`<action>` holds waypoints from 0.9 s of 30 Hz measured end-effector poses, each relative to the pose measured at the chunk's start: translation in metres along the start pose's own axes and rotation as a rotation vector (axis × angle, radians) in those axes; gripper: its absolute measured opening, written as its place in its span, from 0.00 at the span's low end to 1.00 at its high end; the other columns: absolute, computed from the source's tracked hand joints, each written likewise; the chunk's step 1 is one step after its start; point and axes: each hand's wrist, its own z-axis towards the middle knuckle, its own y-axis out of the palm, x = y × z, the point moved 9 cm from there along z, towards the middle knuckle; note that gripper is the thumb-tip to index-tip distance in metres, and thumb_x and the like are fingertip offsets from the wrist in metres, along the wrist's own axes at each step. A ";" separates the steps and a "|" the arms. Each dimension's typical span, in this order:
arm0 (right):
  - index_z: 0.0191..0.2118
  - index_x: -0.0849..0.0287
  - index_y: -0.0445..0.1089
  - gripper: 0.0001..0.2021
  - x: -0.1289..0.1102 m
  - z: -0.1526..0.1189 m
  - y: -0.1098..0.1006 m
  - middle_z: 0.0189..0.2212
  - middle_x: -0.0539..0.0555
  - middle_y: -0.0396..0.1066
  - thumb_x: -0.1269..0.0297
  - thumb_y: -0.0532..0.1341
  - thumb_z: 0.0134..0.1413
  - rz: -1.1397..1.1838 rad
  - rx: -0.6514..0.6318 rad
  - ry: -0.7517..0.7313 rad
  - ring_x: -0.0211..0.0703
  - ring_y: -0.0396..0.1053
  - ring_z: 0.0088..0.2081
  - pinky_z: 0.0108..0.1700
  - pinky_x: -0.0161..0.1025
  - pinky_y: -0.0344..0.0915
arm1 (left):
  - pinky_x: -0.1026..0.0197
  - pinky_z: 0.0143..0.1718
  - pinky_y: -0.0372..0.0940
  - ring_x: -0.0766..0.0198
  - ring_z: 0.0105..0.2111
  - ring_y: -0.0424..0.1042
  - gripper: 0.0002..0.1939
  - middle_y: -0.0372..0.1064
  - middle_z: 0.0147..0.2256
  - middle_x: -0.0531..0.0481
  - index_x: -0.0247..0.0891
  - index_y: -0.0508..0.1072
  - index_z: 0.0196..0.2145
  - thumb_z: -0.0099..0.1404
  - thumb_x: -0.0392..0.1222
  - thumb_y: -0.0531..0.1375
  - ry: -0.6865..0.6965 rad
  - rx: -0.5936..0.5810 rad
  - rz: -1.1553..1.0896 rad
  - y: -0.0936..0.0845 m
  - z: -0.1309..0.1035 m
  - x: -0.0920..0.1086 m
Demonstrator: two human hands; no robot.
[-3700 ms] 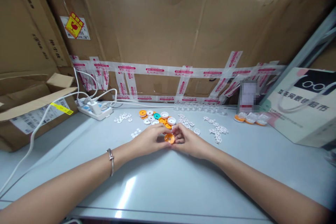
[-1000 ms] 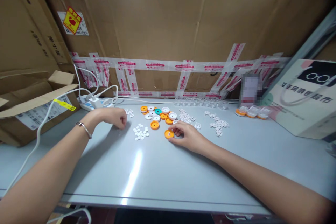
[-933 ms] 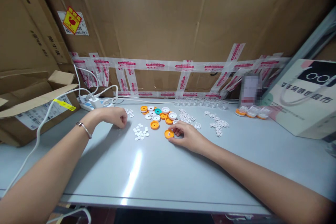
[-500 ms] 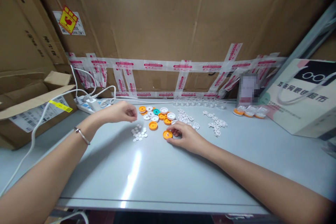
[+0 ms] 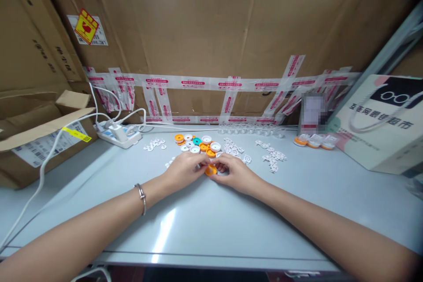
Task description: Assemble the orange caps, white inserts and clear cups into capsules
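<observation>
My right hand (image 5: 238, 173) grips a shallow orange round cap (image 5: 210, 172) at its right edge, thumb in front, on the table. Over the left and back rim of that cap my left hand (image 5: 186, 168) is closed in a pinch; what its fingertips hold, if anything, is too small to make out. Just behind both hands lies a cluster of orange, white and teal round caps (image 5: 196, 141). Small white discs (image 5: 169, 162) show partly behind my left hand. Farther left are small white pieces with stems (image 5: 154, 144).
White cut-out pieces (image 5: 274, 157) lie to the right. Behind them runs a row of clear cups (image 5: 251, 129). Several orange-based clear pieces (image 5: 315, 141) stand near a paper bag (image 5: 376, 128). A power strip (image 5: 122, 137) and an open carton (image 5: 42, 141) are at left.
My left hand has moved right and toward me, from near the white pieces to the orange cap. The stemmed white pieces now show. My right hand has stayed on the cap.
</observation>
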 end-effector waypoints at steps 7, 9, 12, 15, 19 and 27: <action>0.37 0.58 0.73 0.10 -0.001 0.001 0.000 0.28 0.51 0.65 0.67 0.62 0.46 -0.019 0.012 -0.007 0.37 0.64 0.29 0.33 0.34 0.63 | 0.61 0.38 0.60 0.66 0.29 0.70 0.04 0.73 0.29 0.54 0.39 0.69 0.30 0.59 0.33 0.56 0.016 0.033 0.051 0.003 0.000 0.003; 0.37 0.58 0.73 0.09 -0.001 0.001 0.001 0.28 0.51 0.65 0.67 0.62 0.46 -0.020 0.013 -0.014 0.37 0.65 0.29 0.33 0.34 0.63 | 0.60 0.40 0.58 0.65 0.30 0.70 0.03 0.74 0.30 0.54 0.39 0.68 0.31 0.60 0.33 0.56 0.040 0.038 0.060 0.003 0.000 0.005; 0.37 0.58 0.73 0.10 0.001 0.001 0.002 0.29 0.51 0.65 0.67 0.62 0.46 -0.006 0.007 -0.013 0.37 0.65 0.30 0.33 0.34 0.64 | 0.60 0.39 0.56 0.65 0.30 0.70 0.04 0.74 0.30 0.52 0.39 0.69 0.31 0.62 0.34 0.54 0.104 0.044 0.097 0.004 -0.001 0.008; 0.37 0.59 0.73 0.09 0.004 0.001 0.003 0.30 0.51 0.66 0.68 0.62 0.45 0.007 -0.002 -0.001 0.37 0.65 0.30 0.34 0.34 0.64 | 0.61 0.38 0.55 0.66 0.30 0.70 0.06 0.73 0.29 0.51 0.38 0.69 0.33 0.64 0.34 0.52 0.208 0.057 0.177 0.005 -0.003 0.013; 0.36 0.59 0.72 0.09 0.004 0.001 0.004 0.30 0.52 0.66 0.67 0.62 0.46 0.014 -0.006 -0.004 0.37 0.65 0.30 0.34 0.35 0.65 | 0.61 0.38 0.55 0.66 0.30 0.69 0.08 0.72 0.28 0.51 0.38 0.69 0.34 0.66 0.35 0.50 0.300 0.064 0.285 0.006 -0.006 0.017; 0.36 0.62 0.72 0.09 0.005 0.001 0.003 0.30 0.52 0.66 0.70 0.61 0.45 0.019 0.020 -0.022 0.36 0.65 0.29 0.33 0.35 0.65 | 0.58 0.39 0.56 0.64 0.33 0.70 0.12 0.74 0.33 0.46 0.35 0.68 0.32 0.68 0.30 0.47 0.635 -0.003 0.536 0.010 -0.019 0.049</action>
